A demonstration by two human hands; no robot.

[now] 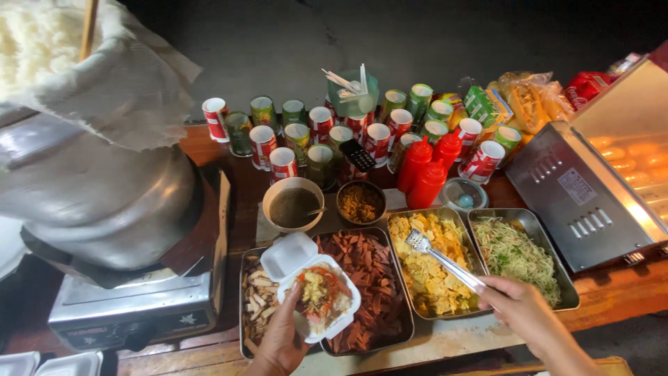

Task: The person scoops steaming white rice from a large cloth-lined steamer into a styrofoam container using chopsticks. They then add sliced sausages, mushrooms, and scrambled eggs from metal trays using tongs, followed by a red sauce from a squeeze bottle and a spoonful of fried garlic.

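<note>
A foam box, already partly filled, was gripped from below by the left hand; at three o'clock, metal tongs were clasped by the right hand over the egg tray, nothing lifted yet.

Four metal trays of food, two red squeeze bottles, two round bowls, one white foam box, two hands.
</note>
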